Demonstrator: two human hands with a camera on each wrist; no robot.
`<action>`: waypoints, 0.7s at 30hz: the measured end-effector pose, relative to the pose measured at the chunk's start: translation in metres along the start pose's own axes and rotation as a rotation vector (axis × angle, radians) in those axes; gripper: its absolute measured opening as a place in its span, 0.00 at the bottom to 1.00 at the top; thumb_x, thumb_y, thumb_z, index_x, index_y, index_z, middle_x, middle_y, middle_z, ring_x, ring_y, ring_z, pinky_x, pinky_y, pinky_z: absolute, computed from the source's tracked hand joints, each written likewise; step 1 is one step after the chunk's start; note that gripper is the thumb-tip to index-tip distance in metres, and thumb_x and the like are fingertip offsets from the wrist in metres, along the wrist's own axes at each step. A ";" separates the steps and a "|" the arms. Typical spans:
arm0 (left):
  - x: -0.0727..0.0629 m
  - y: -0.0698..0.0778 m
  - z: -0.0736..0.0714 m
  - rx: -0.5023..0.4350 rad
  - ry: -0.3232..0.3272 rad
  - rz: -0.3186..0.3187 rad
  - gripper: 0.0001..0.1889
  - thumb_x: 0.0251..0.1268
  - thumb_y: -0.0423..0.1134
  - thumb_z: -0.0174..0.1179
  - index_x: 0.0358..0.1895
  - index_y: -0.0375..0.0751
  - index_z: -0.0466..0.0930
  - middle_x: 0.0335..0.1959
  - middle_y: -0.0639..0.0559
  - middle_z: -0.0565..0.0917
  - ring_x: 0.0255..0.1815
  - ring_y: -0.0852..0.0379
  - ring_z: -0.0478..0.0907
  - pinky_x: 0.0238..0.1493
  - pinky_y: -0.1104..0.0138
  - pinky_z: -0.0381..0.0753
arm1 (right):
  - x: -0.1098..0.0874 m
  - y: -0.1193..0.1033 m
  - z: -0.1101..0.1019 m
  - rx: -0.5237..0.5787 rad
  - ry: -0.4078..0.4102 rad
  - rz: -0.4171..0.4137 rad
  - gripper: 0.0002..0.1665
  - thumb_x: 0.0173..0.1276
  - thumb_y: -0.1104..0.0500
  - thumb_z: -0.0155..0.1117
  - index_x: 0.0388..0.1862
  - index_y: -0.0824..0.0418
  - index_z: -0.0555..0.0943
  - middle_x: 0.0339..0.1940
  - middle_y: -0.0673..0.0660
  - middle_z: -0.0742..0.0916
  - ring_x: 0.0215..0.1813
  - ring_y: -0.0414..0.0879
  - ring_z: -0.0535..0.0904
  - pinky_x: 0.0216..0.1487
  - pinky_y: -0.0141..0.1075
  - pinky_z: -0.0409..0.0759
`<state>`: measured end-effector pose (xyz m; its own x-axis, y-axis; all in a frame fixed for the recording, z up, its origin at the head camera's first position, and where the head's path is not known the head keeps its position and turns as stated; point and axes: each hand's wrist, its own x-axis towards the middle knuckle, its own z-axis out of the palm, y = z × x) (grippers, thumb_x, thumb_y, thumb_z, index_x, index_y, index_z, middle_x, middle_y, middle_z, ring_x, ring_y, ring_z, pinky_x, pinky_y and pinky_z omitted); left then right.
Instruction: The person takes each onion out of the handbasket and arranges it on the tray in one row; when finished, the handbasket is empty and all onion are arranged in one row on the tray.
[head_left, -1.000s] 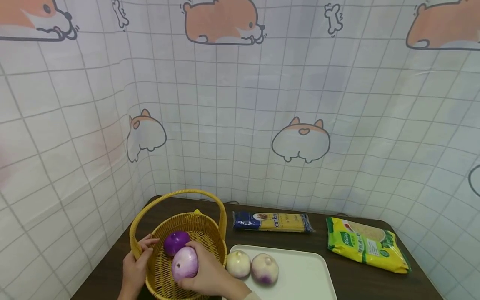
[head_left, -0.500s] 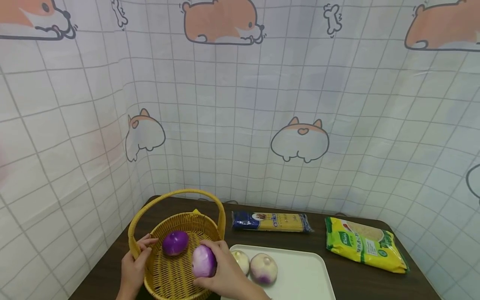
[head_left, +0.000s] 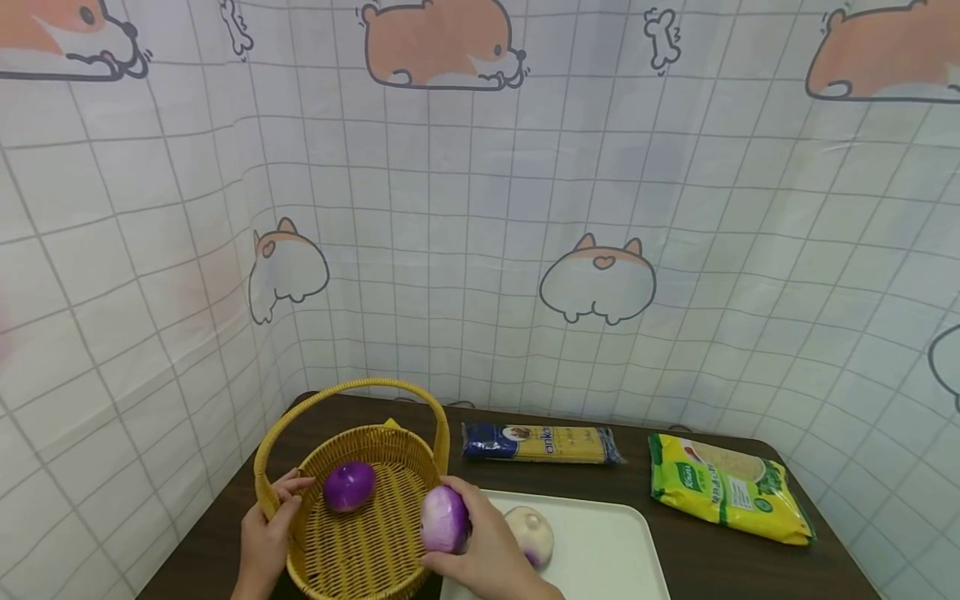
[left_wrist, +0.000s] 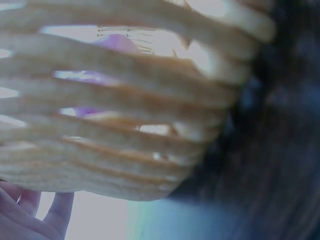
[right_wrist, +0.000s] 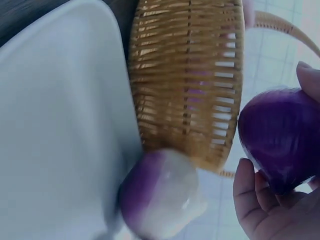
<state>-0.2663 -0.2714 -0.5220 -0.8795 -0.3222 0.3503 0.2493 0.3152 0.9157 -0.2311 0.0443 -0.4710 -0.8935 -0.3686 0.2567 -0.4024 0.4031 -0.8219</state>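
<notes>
My right hand (head_left: 491, 546) holds a purple onion (head_left: 444, 520) between thumb and fingers, at the right rim of a yellow wicker basket (head_left: 360, 554). A pointed tip shows on this onion in the right wrist view. On the basket's left side, my left hand (head_left: 266, 537) grips the rim near the foot of the tall handle. Another purple onion (head_left: 349, 487) lies inside the basket, towards the back left. A white-and-purple turnip-like vegetable (head_left: 531, 533) sits on the white tray (head_left: 607, 558), partly covered by my right hand. Basket weave fills much of the left wrist view.
Behind the tray lies a blue-and-yellow pack of spaghetti (head_left: 542, 443). A yellow-green bag (head_left: 727, 490) is at the right of the dark table (head_left: 787, 567). A patterned curtain (head_left: 450, 350) hangs behind the table.
My right hand has carried the onion rightwards, from over the middle of the basket to its right rim. It now hides the left vegetable on the tray. My left hand keeps its hold.
</notes>
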 end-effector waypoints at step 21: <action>0.001 -0.001 0.004 -0.034 0.038 0.026 0.11 0.75 0.33 0.51 0.46 0.28 0.80 0.51 0.37 0.84 0.63 0.69 0.70 0.55 0.83 0.68 | -0.029 0.034 -0.049 -0.028 0.162 0.100 0.52 0.45 0.43 0.82 0.67 0.52 0.67 0.56 0.54 0.75 0.55 0.50 0.76 0.51 0.45 0.80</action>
<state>-0.2695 -0.2687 -0.5234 -0.8567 -0.3483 0.3804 0.2857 0.2936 0.9122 -0.2290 0.1096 -0.4812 -0.9488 -0.1865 0.2550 -0.3134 0.4550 -0.8335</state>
